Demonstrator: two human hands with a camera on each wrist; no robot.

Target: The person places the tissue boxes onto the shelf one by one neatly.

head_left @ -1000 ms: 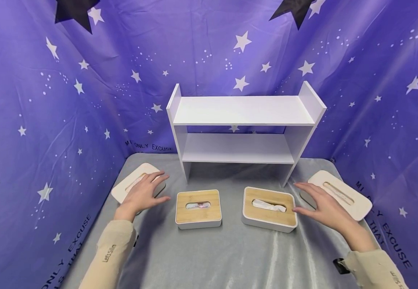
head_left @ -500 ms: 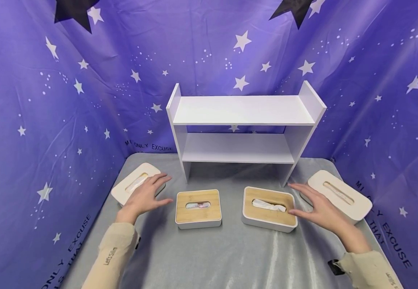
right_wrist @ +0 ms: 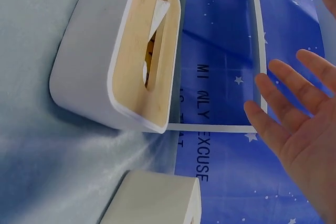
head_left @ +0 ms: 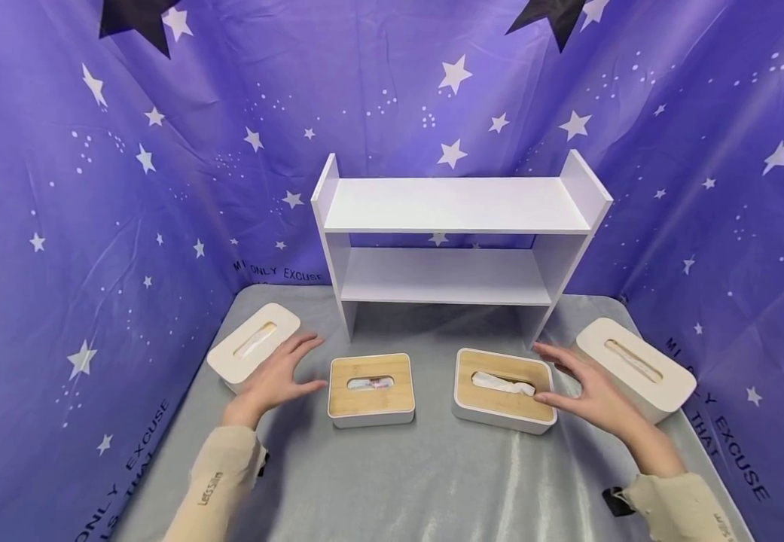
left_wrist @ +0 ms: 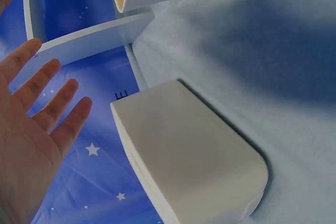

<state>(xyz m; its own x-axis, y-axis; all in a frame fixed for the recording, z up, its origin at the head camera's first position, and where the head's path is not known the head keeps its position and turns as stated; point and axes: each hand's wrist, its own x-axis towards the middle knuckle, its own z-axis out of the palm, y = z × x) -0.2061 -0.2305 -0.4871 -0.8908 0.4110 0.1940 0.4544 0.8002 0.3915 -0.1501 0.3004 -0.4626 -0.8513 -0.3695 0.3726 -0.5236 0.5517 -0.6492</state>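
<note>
We list first one purple fabric curtain [head_left: 392, 98] printed with white stars, hung round the back and sides; then one table under smooth grey cloth [head_left: 392, 482]; one white two-tier flat-panel shelf unit [head_left: 456, 205] standing at the rear. Next, we count four oblong boxes with rounded corners and slotted lids, all resting on the cloth in front of or beside the unit: one cream box [head_left: 229, 360] at far left, one cream box [head_left: 669, 388] at far right, one white-walled box with a pale wooden lid [head_left: 371, 404] left of centre, and its larger-looking match, a wood-lidded white box [head_left: 500, 404] right of centre. We enter two beige cloth sleeves [head_left: 212, 470] and two bare hands: the left hand [head_left: 276, 385], fingers spread and holding nothing, between the left pair; the right hand [head_left: 595, 399], likewise spread and unladen, near the right wood-lidded box. Last, white tissue [head_left: 503, 385] in that box's slot. On progress, we judge the handling barely begun: no box is lifted, and any grasp remains to be made.
</note>
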